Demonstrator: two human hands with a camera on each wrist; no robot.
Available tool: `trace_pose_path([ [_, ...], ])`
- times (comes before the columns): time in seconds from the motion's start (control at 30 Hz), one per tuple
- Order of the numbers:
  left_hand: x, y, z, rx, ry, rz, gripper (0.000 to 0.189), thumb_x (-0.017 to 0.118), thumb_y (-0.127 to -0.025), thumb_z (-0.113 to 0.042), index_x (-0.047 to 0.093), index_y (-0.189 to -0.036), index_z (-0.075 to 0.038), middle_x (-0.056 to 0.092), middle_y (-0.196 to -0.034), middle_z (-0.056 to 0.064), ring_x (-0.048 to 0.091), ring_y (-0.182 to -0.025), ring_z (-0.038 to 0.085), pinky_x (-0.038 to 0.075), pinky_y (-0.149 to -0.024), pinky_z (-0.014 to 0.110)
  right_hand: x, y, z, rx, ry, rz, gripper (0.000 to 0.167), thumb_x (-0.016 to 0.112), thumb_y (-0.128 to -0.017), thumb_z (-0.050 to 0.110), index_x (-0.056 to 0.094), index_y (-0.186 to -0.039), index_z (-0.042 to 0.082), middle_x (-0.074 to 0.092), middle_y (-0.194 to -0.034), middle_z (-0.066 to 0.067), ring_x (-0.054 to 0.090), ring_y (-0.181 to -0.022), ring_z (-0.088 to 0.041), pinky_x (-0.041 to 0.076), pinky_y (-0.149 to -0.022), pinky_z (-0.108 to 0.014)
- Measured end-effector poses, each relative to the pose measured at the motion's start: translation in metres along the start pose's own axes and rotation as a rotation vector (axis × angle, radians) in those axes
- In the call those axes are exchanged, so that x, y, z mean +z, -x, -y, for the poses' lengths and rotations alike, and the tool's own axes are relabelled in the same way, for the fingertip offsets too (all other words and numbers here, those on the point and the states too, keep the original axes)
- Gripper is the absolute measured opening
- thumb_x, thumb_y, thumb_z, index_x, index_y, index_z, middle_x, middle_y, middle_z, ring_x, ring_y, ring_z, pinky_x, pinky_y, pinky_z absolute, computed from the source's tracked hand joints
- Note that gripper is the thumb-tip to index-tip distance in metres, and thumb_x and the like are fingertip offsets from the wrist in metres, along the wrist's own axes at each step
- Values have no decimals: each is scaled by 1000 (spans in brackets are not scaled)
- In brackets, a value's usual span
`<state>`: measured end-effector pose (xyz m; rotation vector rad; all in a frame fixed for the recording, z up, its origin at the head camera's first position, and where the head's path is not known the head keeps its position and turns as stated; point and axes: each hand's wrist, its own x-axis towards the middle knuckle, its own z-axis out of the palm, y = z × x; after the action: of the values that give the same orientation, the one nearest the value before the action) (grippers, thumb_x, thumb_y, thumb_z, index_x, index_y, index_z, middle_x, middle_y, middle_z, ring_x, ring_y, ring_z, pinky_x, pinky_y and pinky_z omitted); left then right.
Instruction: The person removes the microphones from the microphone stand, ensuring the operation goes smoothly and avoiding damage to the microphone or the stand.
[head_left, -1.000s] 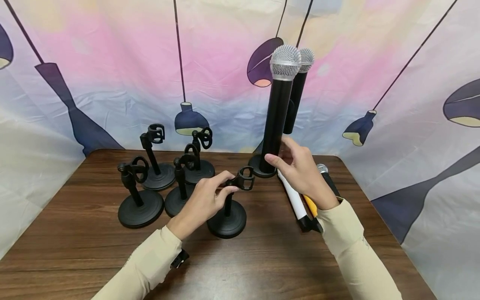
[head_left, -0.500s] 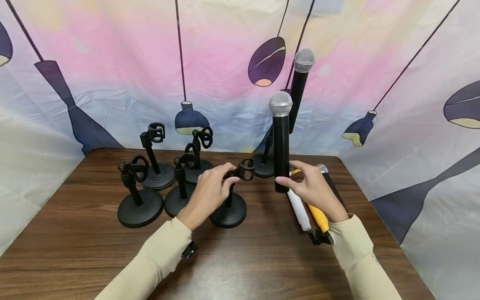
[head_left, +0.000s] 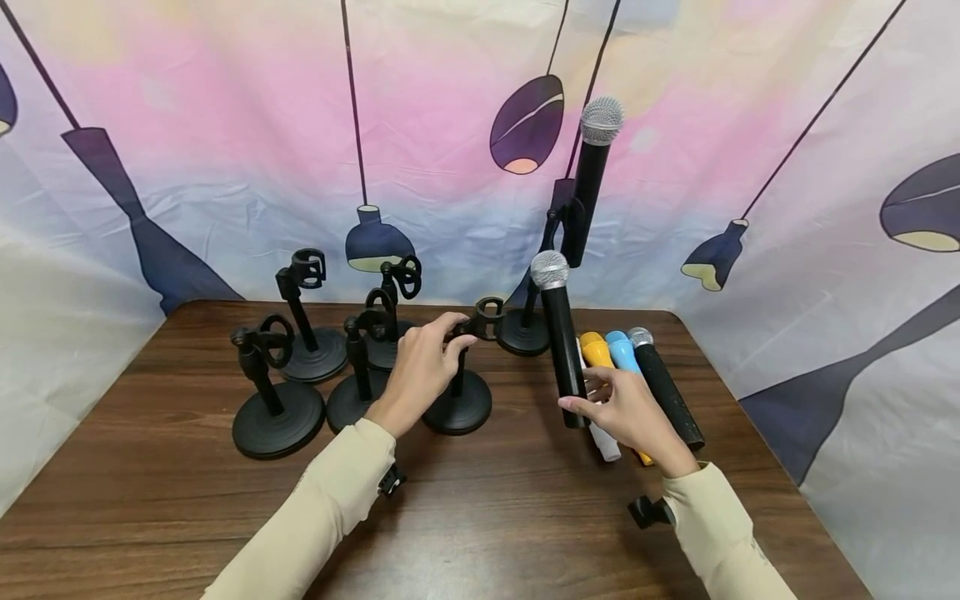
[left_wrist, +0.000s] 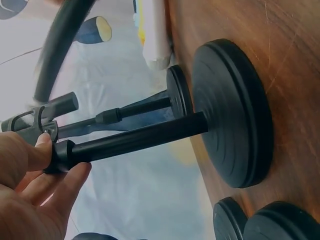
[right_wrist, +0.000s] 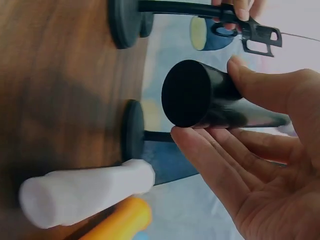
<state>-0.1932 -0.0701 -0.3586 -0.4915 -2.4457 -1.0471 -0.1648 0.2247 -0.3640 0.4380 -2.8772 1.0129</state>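
My left hand [head_left: 427,367] pinches the neck of a black desktop microphone stand [head_left: 461,404], just below its ring-shaped clip [head_left: 490,317]. In the left wrist view, thumb and fingers close round the joint, and the round base [left_wrist: 225,115] seems upright on the table. My right hand [head_left: 633,417] holds a black microphone [head_left: 562,346] with a silver mesh head near its lower end. That microphone leans slightly left, right of the held stand and apart from its clip. The right wrist view shows its flat black end [right_wrist: 187,95] between thumb and fingers.
Several similar stands [head_left: 279,421] with bare clips are grouped at left. At the back, another stand [head_left: 525,332] bears a black microphone [head_left: 588,192]. White, yellow [head_left: 597,350], blue [head_left: 622,350] and black [head_left: 667,392] microphones lie at right. A printed cloth hangs behind the table.
The microphone in my right hand has come down and nearer, its head dropping away from the one at the back. The stand in my left hand has shifted a little toward the back.
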Motion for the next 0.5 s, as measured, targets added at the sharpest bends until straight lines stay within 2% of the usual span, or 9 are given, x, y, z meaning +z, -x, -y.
trace_pose_path([
  [0.1, 2, -4, 2, -14, 3, -1, 32, 65, -101, -23, 67, -128, -5, 73, -92, 9, 48, -49, 11, 40, -53, 32, 4, 6, -7, 26, 4, 8, 68, 81, -87, 43, 64, -126, -10, 72, -100, -13, 71, -85, -22, 58, -70, -38],
  [0.2, 3, -7, 3, -15, 6, 4, 32, 64, -102, -23, 67, -128, -5, 74, -100, 12, 49, -50, 12, 42, -54, 33, 9, 12, -14, 53, 8, 10, 67, 81, -87, 44, 65, -124, -10, 73, -99, -13, 70, -83, -20, 58, -68, -36],
  [0.37, 7, -13, 4, -19, -19, -7, 32, 62, -103, -21, 66, -130, -5, 73, -96, 11, 51, -53, 14, 44, -57, 34, 16, 20, -22, 101, 36, 11, 64, 84, -84, 43, 68, -119, -8, 71, -94, -8, 68, -79, -16, 57, -67, -34],
  [0.5, 10, -18, 6, -25, -42, -16, 34, 62, -103, -21, 65, -131, -3, 73, -96, 12, 58, -59, 16, 48, -61, 36, 22, 24, -25, 129, 82, 9, 53, 86, -82, 39, 72, -110, -3, 68, -85, -3, 63, -74, -13, 53, -63, -32],
])
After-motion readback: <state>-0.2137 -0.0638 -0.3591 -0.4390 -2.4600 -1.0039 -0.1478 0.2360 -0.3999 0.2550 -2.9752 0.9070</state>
